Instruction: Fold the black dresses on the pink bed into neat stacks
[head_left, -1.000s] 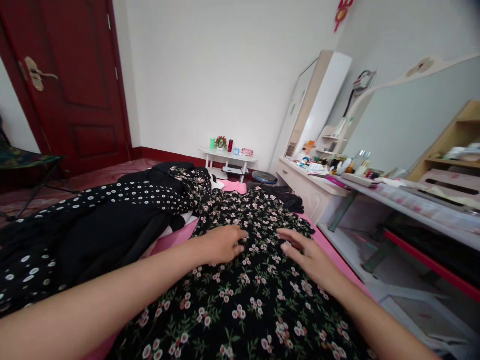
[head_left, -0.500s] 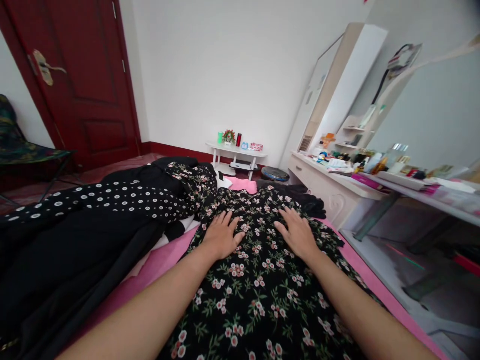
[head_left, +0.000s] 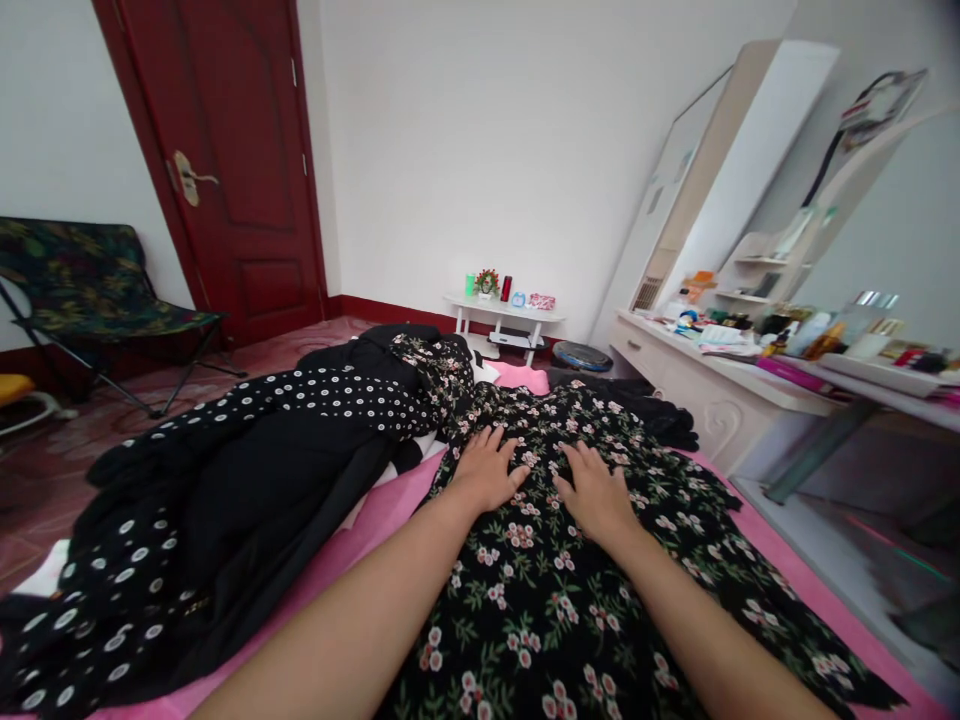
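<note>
**Left hand point(head_left: 486, 472) and right hand point(head_left: 596, 492) flat on a black floral garment point(head_left: 555, 600)**

The garment lies spread over the right part of a pink sheet point(head_left: 390, 515), its near end running out of view at the bottom; a strip of pink shows between it and the sheet's right edge. Both hands rest palm down on its upper part, side by side with a gap of flowered fabric between them; the left hand's fingers point away from the person and stand slightly apart, its thumb stretched toward the right hand; the right hand's fingers are also parted, its thumb turned toward the left one; neither hand grips the fabric.

Along the sheet's left edge lies a heap of dark clothes point(head_left: 262, 500), with white-dotted fabric point(head_left: 330, 395) across it and a second floral piece point(head_left: 442, 375) at its far end, just beside the garment; more black cloth point(head_left: 667, 410) lies bunched toward the sheet's far right corner. Beyond the far edge stands a low white stand point(head_left: 504, 308), holding a green cup point(head_left: 470, 284), a small potted plant point(head_left: 487, 284) and a red can point(head_left: 507, 288); a cluttered dressing table point(head_left: 675, 375) stands beyond the right edge.
</note>
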